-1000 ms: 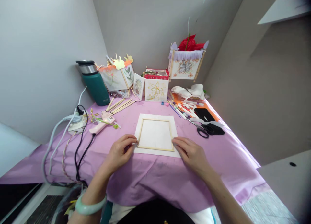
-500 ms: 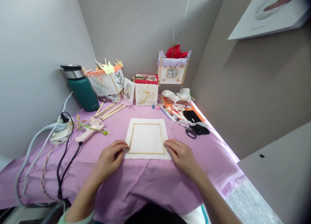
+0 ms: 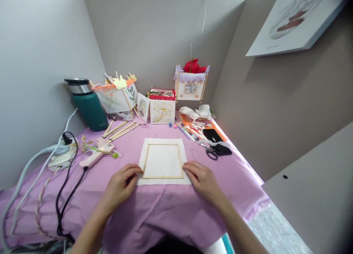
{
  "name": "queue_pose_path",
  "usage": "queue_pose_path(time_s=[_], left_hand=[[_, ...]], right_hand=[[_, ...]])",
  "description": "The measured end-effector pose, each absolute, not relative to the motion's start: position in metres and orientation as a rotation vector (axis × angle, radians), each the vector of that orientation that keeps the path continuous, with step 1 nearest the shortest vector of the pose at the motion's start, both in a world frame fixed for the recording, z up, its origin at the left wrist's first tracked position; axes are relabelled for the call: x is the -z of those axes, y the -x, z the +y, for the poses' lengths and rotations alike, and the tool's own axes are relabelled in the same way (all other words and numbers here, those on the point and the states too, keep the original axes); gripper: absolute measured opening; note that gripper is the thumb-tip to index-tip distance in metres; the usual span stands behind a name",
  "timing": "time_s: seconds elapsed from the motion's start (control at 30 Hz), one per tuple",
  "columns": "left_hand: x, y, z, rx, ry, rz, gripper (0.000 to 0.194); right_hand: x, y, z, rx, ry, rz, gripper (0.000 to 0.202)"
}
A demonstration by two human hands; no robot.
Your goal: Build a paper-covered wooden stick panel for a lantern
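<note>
A square frame of thin wooden sticks [image 3: 162, 178] lies flat on a sheet of white paper [image 3: 163, 160], with a paper margin all around it. My left hand [image 3: 124, 182] is closed, its fingertips at the frame's lower left corner. On the opposite side, my right hand [image 3: 202, 178] has its fingertips on the lower part of the right stick, with the thumb tucked lower down over the paper's edge. The undersides of both hands' fingers are hidden.
A pink glue gun [image 3: 95, 157] and loose wooden sticks [image 3: 121, 131] lie left, near a power strip [image 3: 62, 158] and a teal bottle [image 3: 89, 108]. Scissors [image 3: 211, 153], markers [image 3: 195, 131] and a phone [image 3: 212, 135] lie right. Decorated paper boxes [image 3: 162, 112] stand behind.
The whole view has shifted slightly, with the scene now lower and farther left. Both hands stay at the sides of the stick frame.
</note>
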State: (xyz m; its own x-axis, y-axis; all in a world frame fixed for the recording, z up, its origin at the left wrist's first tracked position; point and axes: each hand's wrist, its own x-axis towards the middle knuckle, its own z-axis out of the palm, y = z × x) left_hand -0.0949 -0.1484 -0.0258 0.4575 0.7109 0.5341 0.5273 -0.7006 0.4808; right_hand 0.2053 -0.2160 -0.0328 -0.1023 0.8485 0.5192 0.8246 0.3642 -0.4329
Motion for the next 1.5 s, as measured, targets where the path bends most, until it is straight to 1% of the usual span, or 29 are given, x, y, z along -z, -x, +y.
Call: queue_pose_path(time_s=[0.53,0.97,1.5], left_hand=[[0.0292,0.0959,-0.1484,-1.030,-2.412,1.085,0.021],[0.0297,0.0954,-0.1443,-1.117,-2.380,1.088,0.018],[0.0288,0.0947,-0.1472,-1.144,-2.299,1.074,0.017]], right_hand=[[0.0372,-0.2079,-0.2161,-0.101,1.451,-1.899,0.023],[0.0398,-0.2084,-0.2111,-0.175,1.482,-1.837,0.022],[0.0395,-0.2101,-0.2098,-0.204,1.503,-1.848,0.023]])
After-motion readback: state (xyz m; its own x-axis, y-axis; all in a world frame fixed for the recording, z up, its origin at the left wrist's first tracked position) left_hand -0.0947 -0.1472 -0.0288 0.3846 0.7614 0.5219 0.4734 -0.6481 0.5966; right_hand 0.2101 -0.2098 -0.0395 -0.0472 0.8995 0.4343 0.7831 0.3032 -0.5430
